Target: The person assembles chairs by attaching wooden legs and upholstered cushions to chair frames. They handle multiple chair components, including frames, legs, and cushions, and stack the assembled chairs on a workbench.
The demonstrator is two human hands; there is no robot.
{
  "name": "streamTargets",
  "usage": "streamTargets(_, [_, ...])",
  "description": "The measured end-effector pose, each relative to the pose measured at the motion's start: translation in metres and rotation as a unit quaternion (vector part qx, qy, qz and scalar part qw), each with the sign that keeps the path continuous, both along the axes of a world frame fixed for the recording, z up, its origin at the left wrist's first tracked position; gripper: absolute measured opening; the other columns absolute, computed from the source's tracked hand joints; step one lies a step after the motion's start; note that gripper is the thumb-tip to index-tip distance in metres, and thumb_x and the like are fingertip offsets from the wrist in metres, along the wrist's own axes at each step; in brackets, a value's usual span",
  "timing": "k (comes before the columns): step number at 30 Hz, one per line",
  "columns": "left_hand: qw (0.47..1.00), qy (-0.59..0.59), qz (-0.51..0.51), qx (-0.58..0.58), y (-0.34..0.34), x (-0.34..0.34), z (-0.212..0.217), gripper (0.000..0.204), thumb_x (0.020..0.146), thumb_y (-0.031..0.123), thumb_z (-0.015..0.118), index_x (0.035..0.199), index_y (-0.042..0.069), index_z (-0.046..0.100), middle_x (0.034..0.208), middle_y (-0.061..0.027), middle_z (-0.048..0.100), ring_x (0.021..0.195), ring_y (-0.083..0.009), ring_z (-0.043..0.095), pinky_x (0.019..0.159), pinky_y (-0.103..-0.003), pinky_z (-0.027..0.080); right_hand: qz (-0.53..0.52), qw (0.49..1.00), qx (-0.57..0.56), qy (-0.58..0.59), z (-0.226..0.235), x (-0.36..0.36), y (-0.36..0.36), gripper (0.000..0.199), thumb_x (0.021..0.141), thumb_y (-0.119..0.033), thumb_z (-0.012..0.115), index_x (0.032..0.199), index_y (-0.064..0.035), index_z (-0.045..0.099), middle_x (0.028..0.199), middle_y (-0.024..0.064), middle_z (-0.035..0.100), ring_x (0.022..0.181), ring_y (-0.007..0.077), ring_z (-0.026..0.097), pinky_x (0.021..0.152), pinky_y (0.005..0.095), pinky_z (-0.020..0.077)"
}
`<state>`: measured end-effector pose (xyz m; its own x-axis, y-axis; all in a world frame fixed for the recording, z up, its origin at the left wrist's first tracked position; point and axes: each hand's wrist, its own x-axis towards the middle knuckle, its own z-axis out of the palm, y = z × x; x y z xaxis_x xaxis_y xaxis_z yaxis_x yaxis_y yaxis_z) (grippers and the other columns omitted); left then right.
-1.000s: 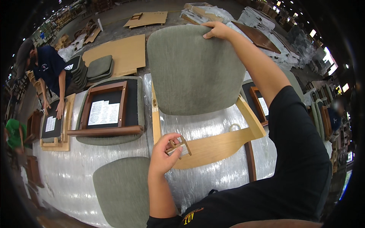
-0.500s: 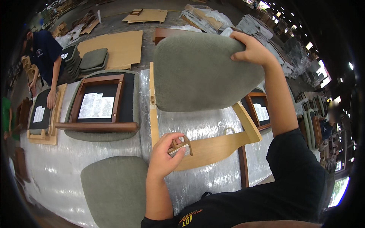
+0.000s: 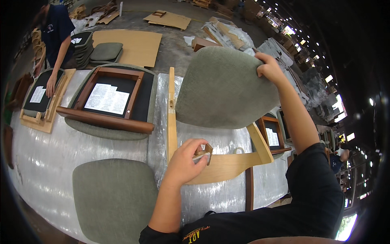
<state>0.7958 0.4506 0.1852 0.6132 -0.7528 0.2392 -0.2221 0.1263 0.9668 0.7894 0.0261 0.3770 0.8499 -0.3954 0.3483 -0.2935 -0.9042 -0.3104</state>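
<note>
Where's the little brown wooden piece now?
In the head view, near the middle, the little brown wooden piece is in the left hand, with the pale wooden frame showing behind it.

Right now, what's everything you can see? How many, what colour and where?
Raised rounded fabric cushion: one, grey-green, centre
Other rounded fabric cushions: several, grey-green, mostly left, some stacked
Rectangular wooden frames: at least two, reddish-brown, left and right
Printed paper sheets: several, white, inside those frames
Curved wooden frame: one, pale, centre
Small angular wood-like piece: one, brown, lower centre
Plastic-wrapped table: one, silvery, underneath
Flat cardboard sheets: several, tan, beyond the table
Other people: at least two, blue-shirted, upper left, right
Left hand: one, bare, holding the small piece
Right hand: one, bare, gripping the raised cushion
</note>
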Motion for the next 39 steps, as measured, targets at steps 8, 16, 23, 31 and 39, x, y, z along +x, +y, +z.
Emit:
streamTargets(8, [0.997, 0.067, 0.041, 0.013, -0.007, -0.009, -0.005, 0.047, 0.086, 0.007, 0.079, 0.13, 0.007, 0.063, 0.103, -0.0096, 0.07, 0.089, -0.0215, 0.068, 0.077, -0.037, 0.056, 0.055, 0.985, -0.156, 0.044, 0.006, -0.029, 0.08, 0.06, 0.067, 0.0, 0.06, 0.127, -0.003, 0.06, 0.123, 0.0234, 0.064, 0.125, 0.0431, 0.058, 0.108, 0.0498, 0.043])
streamTargets(16, [0.979, 0.194, 0.056, -0.03, -0.009, -0.021, 0.0, 0.047, 0.09, 0.002, 0.079, 0.134, 0.004, 0.06, 0.113, -0.0059, 0.071, 0.093, -0.0095, 0.065, 0.064, -0.024, 0.056, 0.018, 0.971, -0.218, -0.093, -0.023, -0.101, 0.109, 0.072, 0.074, -0.006, 0.067, 0.145, -0.0069, 0.051, 0.143, 0.0203, 0.054, 0.138, 0.0395, 0.049, 0.118, 0.0533, 0.0367])
streamTargets(23, [0.99, 0.132, 0.046, -0.019, -0.02, -0.092, 0.041, 0.056, 0.092, 0.009, 0.08, 0.144, 0.007, 0.059, 0.113, -0.0056, 0.067, 0.093, -0.0135, 0.065, 0.066, -0.028, 0.058, 0.068, 0.978, -0.084, -0.176, -0.055, -0.195, 0.149, 0.065, 0.087, -0.014, 0.075, 0.146, -0.0031, 0.051, 0.147, 0.0237, 0.051, 0.138, 0.0393, 0.052, 0.114, 0.0515, 0.0437])
streamTargets(31, [0.996, 0.018, -0.075, -0.047, -0.128, -0.191, 0.129, 0.057, 0.105, 0.018, 0.066, 0.156, 0.002, 0.045, 0.121, -0.0096, 0.067, 0.1, -0.0145, 0.064, 0.083, -0.029, 0.052, 0.159, 0.787, 0.551, -0.227, -0.083, -0.336, 0.177, 0.063, 0.094, -0.02, 0.081, 0.145, -0.0009, 0.049, 0.116, 0.015, 0.071, 0.09, 0.0187, 0.073, 0.081, 0.0334, 0.0594])
streamTargets(39, [0.961, -0.238, -0.093, 0.11, -0.264, -0.222, 0.21, 0.044, 0.102, 0.015, 0.07, 0.143, 0.004, 0.06, 0.129, -0.0131, 0.068, 0.11, -0.0209, 0.069, 0.088, -0.034, 0.056, 0.01, 0.636, 0.63, -0.446, -0.096, -0.41, 0.029, 0.034, 0.093, -0.011, 0.079, 0.118, -0.0056, 0.057, 0.107, 0.0075, 0.069, 0.095, 0.0184, 0.071, 0.078, 0.0352, 0.0603])
